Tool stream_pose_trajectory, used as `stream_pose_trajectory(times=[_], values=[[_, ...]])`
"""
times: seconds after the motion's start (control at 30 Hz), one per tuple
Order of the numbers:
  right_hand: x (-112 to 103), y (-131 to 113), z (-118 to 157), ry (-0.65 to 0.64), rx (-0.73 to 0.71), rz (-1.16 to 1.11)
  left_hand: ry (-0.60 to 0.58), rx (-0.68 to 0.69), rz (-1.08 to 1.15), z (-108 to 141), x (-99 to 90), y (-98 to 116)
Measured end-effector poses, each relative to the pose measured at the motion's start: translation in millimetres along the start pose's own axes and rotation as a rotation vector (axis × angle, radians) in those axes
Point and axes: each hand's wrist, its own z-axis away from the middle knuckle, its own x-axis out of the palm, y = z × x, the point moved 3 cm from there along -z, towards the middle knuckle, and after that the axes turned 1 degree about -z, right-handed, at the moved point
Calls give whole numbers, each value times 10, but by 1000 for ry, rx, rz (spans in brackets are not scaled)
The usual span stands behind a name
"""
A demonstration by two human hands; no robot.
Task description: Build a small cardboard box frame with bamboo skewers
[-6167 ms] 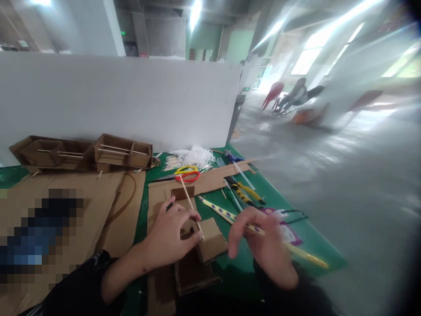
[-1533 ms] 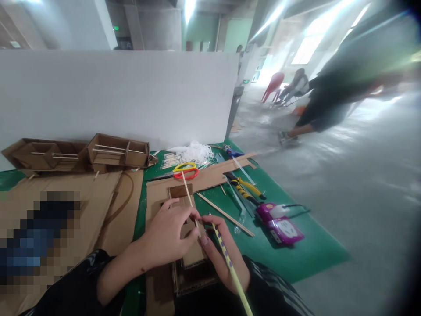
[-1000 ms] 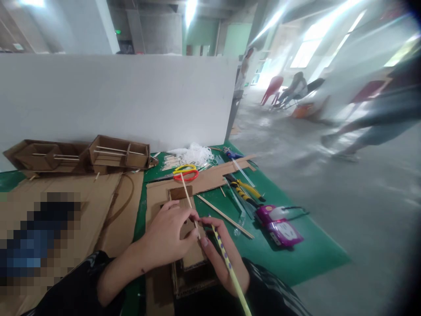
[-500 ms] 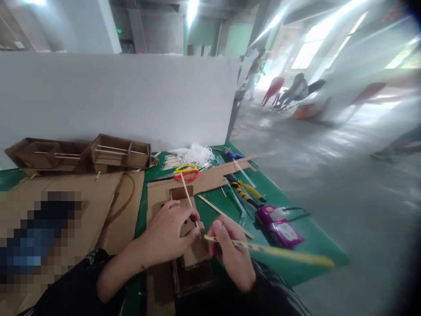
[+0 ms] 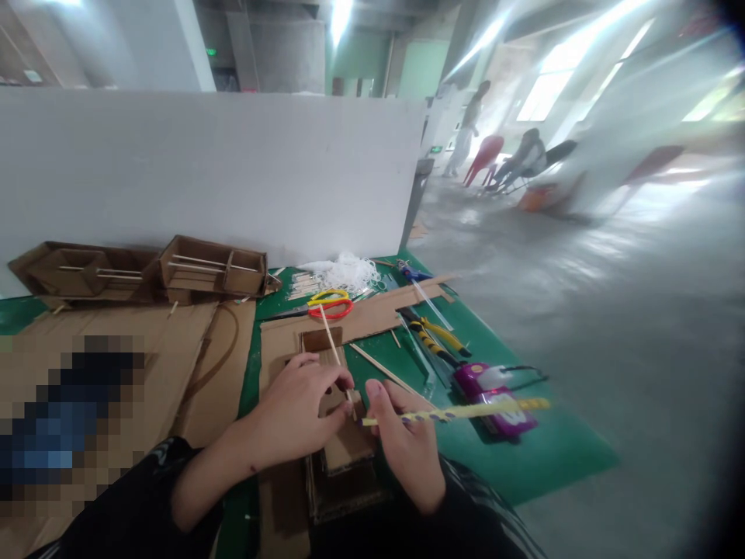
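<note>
My left hand (image 5: 296,407) rests on a small cardboard piece (image 5: 352,446), thumb and forefinger pinching a thin wooden stick (image 5: 331,338) near its lower end. The stick slants away from me across the cardboard. Between the thumb and fingers of my right hand (image 5: 413,450) is a yellow pencil with dark spots (image 5: 451,414). Its dark tip points left, close beside the stick's lower end; whether they touch is unclear. Under the small piece lie more layers of cardboard (image 5: 282,505).
Red-and-yellow-handled scissors (image 5: 330,313) lie ahead, with a white stringy heap (image 5: 352,273) behind. Yellow-black pliers (image 5: 431,338) and a purple strapped tool (image 5: 497,407) lie right on the green tabletop (image 5: 564,450). Cardboard box structures (image 5: 215,268) stand left before a white partition (image 5: 203,163).
The pencil's far end has swung up and away from me, with my right hand turning slightly. My left hand and the stick stay put. A distant person has moved right.
</note>
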Motion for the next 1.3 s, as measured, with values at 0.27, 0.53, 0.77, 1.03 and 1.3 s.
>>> stream_pose_trajectory(times=[0.27,0.53,0.77,1.03,1.3], values=[[-13,12,-17,27,8,23,-5,7,19,-8,-8,11],[8,7,-14,0,-10,35,-4,-3,25,2,-3,-3],[-14,20,-28,37,-24,73,-4,2,33,-2,7,-8],[-65,5,-32,99,10,10,-21,-24,34,5,-3,-3],[-274,235,-126,17,124,-117,37,-118,184,-16,-193,-69]])
